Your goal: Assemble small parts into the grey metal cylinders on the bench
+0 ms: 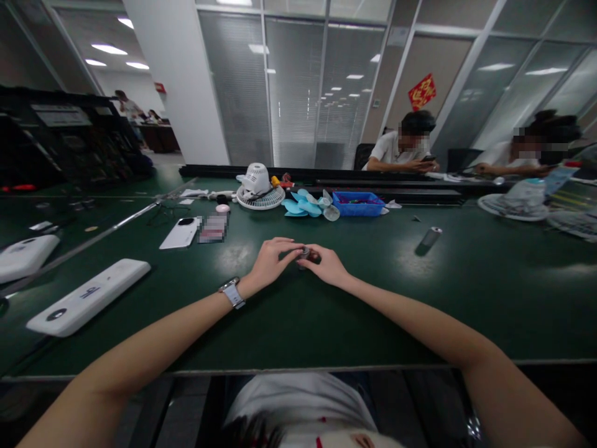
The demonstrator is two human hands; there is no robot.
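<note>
While both hands of the person at the near side of this green table [326,326] are occupied, all the action is around one small grey cylinder [305,251] — pretty much dead centre, right between them. The left hand [273,256] has it pinched at thumb and fingertips from the left, and the right hand [331,266] grips it from the right. Its long axis looks roughly upright, but fingers cover a lot of it, so don't quote me.

A second cylinder [433,234] is well off to the right and a bit farther out, so the right hand is the nearer one. That one slants toward the far right; can't tell if it's standing or lying.

Counting stuff: two cylinders, one watch [232,292] on the left wrist, one blue tray [358,210], one white fan body [255,178], one white phone [178,233], two white oblong devices [88,298] over on the left. Blue fan blades [303,203] overlap — no honest count there. Two seated people [385,151] on the far side.
</note>
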